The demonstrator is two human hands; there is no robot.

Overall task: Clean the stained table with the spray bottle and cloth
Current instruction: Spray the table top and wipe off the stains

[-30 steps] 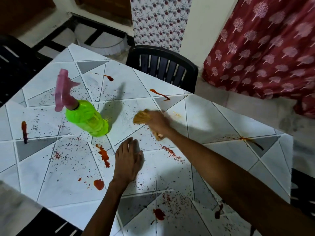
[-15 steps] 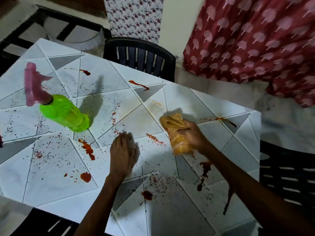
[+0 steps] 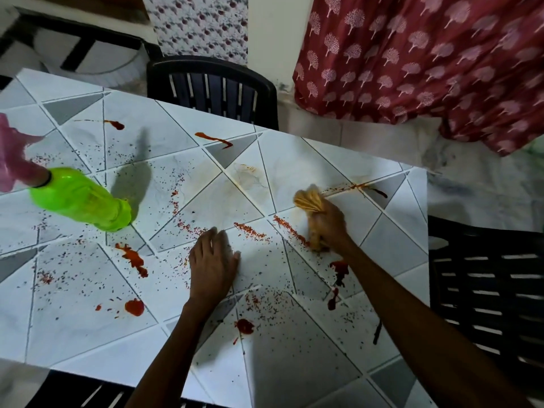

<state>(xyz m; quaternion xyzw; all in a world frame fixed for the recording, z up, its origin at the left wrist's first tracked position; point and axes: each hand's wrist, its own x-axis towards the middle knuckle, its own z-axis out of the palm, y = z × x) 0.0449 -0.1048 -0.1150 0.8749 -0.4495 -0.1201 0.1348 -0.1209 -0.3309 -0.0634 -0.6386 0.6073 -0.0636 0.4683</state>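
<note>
The right hand (image 3: 326,223) is sweeping the cloth (image 3: 309,198) rightward across the bench (image 3: 88,334), its grip clenching it, reaching the right-edge streak (image 3: 353,187). The left hand (image 3: 213,262) is lying spread flat. The bottle (image 3: 82,198) is standing left. Most stains (image 3: 134,307) are remaining.

One head-worn view, close.
Looks forward and down over the white-and-grey tiled tabletop (image 3: 309,363) toward a black slatted chair (image 3: 212,92).
</note>
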